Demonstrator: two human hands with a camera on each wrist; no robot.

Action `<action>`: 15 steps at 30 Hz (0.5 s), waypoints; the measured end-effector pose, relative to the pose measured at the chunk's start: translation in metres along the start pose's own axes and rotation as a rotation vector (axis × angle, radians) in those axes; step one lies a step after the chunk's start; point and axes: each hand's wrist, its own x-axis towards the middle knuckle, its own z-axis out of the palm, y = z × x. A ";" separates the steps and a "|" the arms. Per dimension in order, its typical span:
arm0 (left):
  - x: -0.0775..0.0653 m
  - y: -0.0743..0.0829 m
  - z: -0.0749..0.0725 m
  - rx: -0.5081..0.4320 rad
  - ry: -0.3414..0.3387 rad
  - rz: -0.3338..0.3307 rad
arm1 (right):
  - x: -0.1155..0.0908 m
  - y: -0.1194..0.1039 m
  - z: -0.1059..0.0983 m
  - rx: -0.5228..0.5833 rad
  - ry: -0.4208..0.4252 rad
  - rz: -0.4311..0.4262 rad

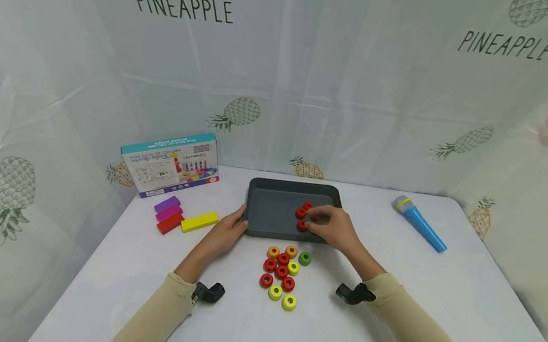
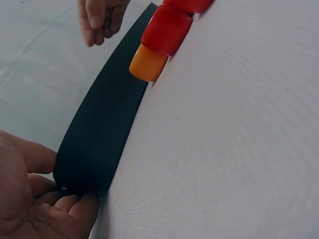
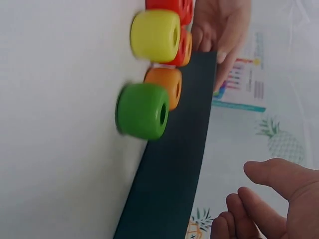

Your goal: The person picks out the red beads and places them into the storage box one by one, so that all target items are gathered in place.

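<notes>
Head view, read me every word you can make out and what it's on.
"PINEAPPLE", twice, on the backdrop.
"FIVE SETS OF COLUMN BEADED BOXES", on the box: its front, and upside down on top.
The box's other print is too small to read.

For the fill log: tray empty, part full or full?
Part full: the tray holds red beads toward its right side; its left floor is bare. The right hand may hide more.
</notes>
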 end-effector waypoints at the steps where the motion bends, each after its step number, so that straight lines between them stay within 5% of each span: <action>1: 0.000 0.000 0.000 0.000 0.000 0.003 | -0.002 -0.002 0.000 0.002 -0.002 -0.004; 15: 0.002 -0.002 0.001 0.005 -0.002 0.001 | -0.039 -0.013 0.011 0.018 -0.006 -0.035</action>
